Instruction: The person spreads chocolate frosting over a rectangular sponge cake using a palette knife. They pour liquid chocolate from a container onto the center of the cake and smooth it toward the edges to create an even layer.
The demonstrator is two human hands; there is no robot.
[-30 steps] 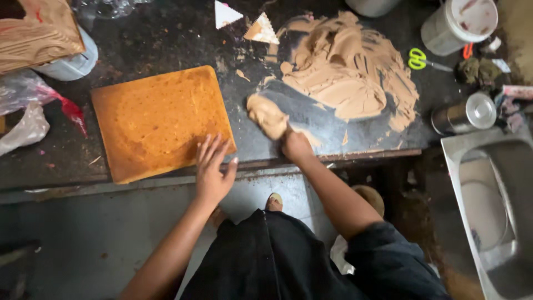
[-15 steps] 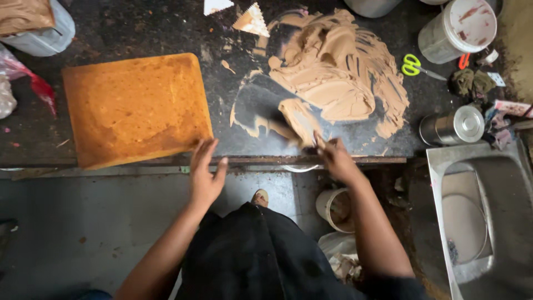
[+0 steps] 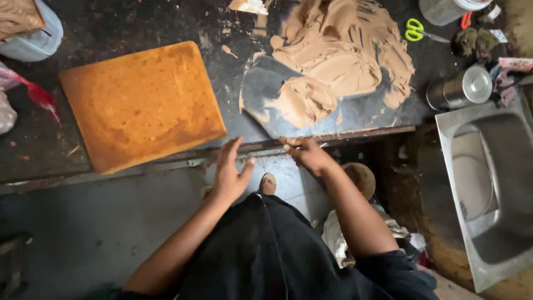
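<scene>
Head view: your right hand point(image 3: 308, 154) clamps a scraper point(image 3: 261, 103) carrying tan paste point(image 3: 302, 100) just ahead of it; your left hand point(image 3: 230, 169) hovers open-fingered below the orange slab point(image 3: 141, 103).

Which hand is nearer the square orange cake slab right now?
Left. The left hand is open at the counter edge, just off the cake slab and its near right corner. The right hand is farther right, below the tan paste.
</scene>
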